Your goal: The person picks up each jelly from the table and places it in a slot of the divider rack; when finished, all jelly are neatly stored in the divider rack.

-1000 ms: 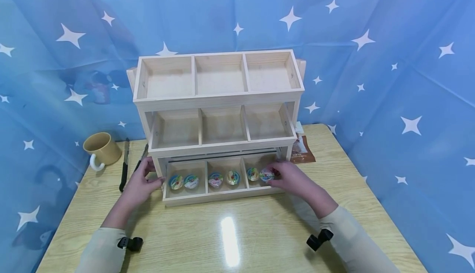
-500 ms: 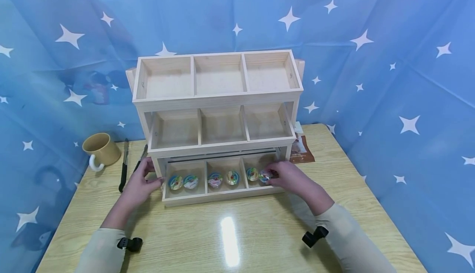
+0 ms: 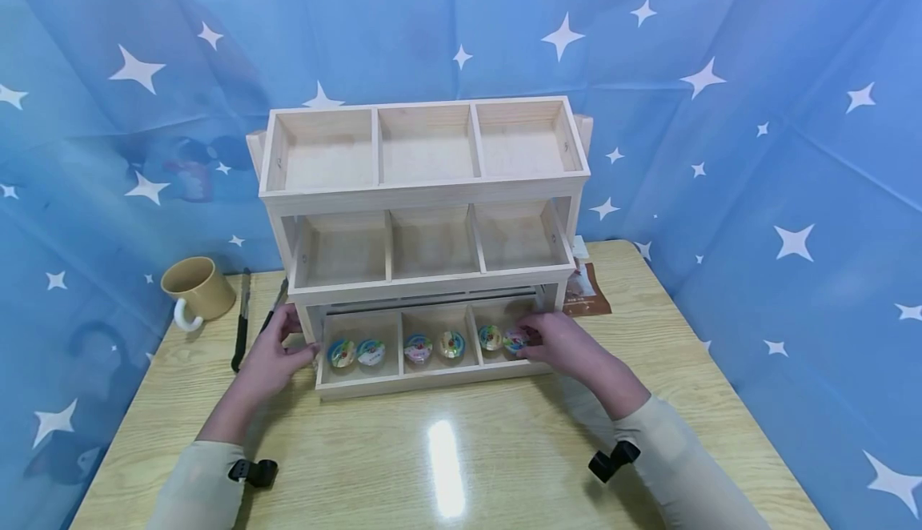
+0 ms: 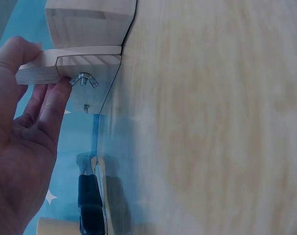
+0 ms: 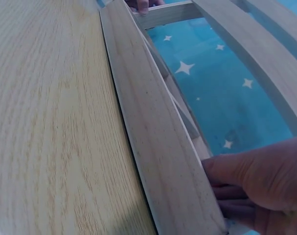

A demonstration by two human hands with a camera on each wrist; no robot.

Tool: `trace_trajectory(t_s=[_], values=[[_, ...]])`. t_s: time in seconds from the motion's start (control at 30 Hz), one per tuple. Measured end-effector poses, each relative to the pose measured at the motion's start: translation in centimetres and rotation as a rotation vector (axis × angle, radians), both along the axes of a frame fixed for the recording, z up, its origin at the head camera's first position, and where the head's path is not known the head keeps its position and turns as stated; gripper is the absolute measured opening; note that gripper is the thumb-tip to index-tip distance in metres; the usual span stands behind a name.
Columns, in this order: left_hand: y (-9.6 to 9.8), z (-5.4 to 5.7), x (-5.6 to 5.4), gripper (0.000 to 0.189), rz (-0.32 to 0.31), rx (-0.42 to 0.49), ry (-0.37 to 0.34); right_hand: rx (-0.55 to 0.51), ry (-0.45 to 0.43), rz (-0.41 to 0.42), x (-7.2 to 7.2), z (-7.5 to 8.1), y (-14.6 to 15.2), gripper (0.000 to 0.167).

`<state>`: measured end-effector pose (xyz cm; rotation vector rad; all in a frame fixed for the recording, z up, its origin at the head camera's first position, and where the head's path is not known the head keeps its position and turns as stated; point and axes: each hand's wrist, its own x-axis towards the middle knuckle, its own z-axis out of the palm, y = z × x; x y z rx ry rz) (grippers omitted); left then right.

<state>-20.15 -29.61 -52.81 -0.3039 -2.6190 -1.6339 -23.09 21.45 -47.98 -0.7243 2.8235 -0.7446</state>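
A three-tier wooden rack [image 3: 423, 194] stands on the table, each tier split into three compartments. My left hand [image 3: 277, 354] grips the rack's left side; in the left wrist view its thumb and fingers pinch a wooden piece beside a wing nut [image 4: 83, 79]. My right hand [image 3: 565, 346] reaches over the bottom tier's right end, its fingertips pinching a small jelly cup [image 3: 515, 341] in the right compartment. Another jelly cup [image 3: 491, 338] sits left of it. The middle and left compartments hold two cups each. In the right wrist view the front board [image 5: 153, 122] hides the cups.
At the left stand a tan mug [image 3: 198, 288] with a white handle and a black-handled knife [image 3: 241, 330]. A second dark handle [image 3: 276, 306] lies partly behind the left hand. A brown packet [image 3: 587, 294] lies behind the rack's right side. Starry blue cloth [image 3: 720, 154] hangs behind.
The right hand and the rightmost jelly cup have shifted slightly left, towards the cup beside it. The left hand keeps its hold on the rack.
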Motion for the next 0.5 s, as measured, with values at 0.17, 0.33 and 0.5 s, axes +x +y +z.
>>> trace_trajectory(t_s=[0.17, 0.33, 0.5], values=[[-0.1, 0.0, 0.2, 0.065, 0.003, -0.003, -0.002, -0.01, 0.005, -0.004, 0.2, 0.0, -0.2, 0.037], [0.2, 0.3, 0.3, 0.065, 0.012, -0.007, 0.002, -0.025, 0.014, -0.03, 0.7, 0.2, 0.0, 0.036], [0.4, 0.6, 0.4, 0.065, 0.016, -0.028, 0.025, -0.063, 0.033, -0.068, 1.6, 0.8, 0.9, 0.041]])
